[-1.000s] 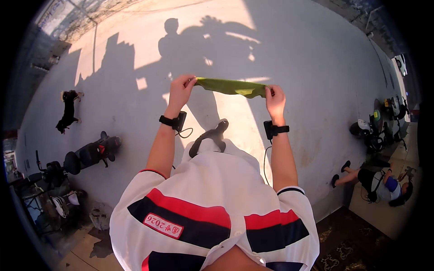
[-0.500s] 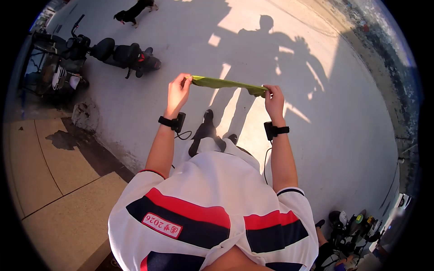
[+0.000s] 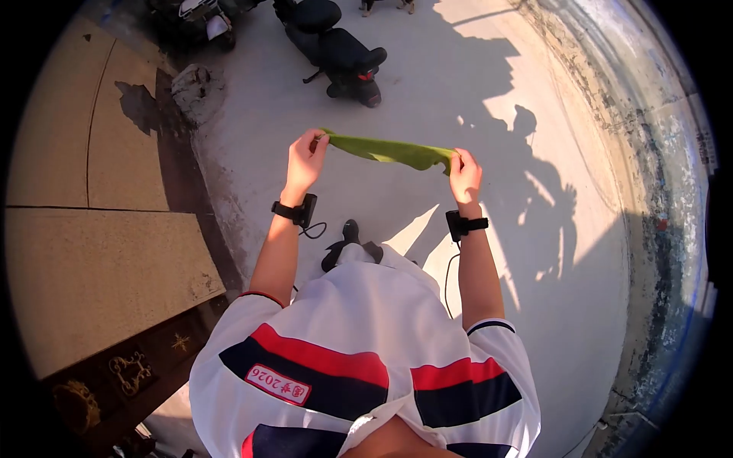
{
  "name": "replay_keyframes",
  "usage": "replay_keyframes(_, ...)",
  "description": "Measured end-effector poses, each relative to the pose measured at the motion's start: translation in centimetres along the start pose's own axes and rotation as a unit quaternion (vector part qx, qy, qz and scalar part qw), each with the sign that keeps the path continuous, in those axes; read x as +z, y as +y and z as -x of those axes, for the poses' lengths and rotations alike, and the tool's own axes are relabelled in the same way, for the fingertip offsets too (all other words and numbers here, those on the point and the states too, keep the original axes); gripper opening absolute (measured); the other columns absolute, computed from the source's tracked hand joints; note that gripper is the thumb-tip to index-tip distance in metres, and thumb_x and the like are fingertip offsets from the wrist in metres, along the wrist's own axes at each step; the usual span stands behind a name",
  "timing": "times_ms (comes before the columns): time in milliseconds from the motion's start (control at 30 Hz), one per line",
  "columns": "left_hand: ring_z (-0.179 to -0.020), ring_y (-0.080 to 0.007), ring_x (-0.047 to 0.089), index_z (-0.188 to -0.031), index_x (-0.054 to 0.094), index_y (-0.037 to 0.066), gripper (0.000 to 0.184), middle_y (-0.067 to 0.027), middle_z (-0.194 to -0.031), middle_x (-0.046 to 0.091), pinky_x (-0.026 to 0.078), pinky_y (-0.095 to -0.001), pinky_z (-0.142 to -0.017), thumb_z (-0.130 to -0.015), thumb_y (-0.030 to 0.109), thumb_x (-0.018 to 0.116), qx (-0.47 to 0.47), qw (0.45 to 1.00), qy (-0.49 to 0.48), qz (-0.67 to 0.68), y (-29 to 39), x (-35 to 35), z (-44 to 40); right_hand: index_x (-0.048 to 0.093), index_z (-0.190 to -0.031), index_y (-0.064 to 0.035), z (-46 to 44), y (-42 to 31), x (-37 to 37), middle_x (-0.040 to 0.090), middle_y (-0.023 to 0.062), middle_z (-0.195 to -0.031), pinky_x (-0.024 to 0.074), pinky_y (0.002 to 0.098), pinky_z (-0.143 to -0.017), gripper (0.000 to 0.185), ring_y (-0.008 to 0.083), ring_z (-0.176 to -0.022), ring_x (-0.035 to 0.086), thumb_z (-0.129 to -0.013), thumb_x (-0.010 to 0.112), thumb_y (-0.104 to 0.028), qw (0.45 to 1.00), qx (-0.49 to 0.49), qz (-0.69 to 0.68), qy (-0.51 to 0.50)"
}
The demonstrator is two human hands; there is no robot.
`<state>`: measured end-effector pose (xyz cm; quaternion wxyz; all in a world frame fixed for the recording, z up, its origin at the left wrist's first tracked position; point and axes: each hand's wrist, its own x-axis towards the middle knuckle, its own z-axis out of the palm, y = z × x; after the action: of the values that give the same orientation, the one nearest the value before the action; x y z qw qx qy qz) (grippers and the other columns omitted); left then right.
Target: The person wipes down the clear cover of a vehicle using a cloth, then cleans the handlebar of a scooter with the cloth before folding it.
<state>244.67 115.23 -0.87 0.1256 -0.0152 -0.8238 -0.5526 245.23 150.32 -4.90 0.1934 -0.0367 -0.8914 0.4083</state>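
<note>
A green cloth-like or leaf-like strip (image 3: pixel 393 152) is stretched between my two hands, its lower edge wavy and hanging slightly. My left hand (image 3: pixel 308 158) pinches its left end between thumb and fingers. At the opposite end, my right hand (image 3: pixel 465 174) is closed on the strip's corner. Both wrists carry a black strap with a small box, and cables hang from them. Below the strip, my dark shoes show on the pale ground.
A black scooter (image 3: pixel 340 53) stands on the ground ahead, with an animal's legs (image 3: pixel 405 6) beyond it. Tan stone slabs (image 3: pixel 107 259) and a dark ornamented panel (image 3: pixel 126 374) lie at left. A weathered wall (image 3: pixel 657 191) curves along the right.
The view has turned to the right: scooter and slabs have shifted across the picture, and the wall now fills the right side. The strip stays stretched between both hands.
</note>
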Motion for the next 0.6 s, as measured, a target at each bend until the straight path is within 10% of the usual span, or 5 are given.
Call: replay_keyframes(600, -0.064, -0.011, 0.057, -0.1, 0.065, 0.001, 0.012, -0.0054, -0.075, 0.063, 0.046, -0.0259, -0.06, -0.089, 0.006, 0.066, -0.1, 0.981, 0.165, -0.021, -10.6, -15.7, -2.6, 0.064, -0.098, -0.0047, -11.8, -12.3, 22.9, 0.065, 0.0147, -0.067, 0.0465, 0.0426, -0.055, 0.019, 0.0347, -0.061, 0.064, -0.095, 0.059, -0.023, 0.983, -0.113, 0.005, -0.146)
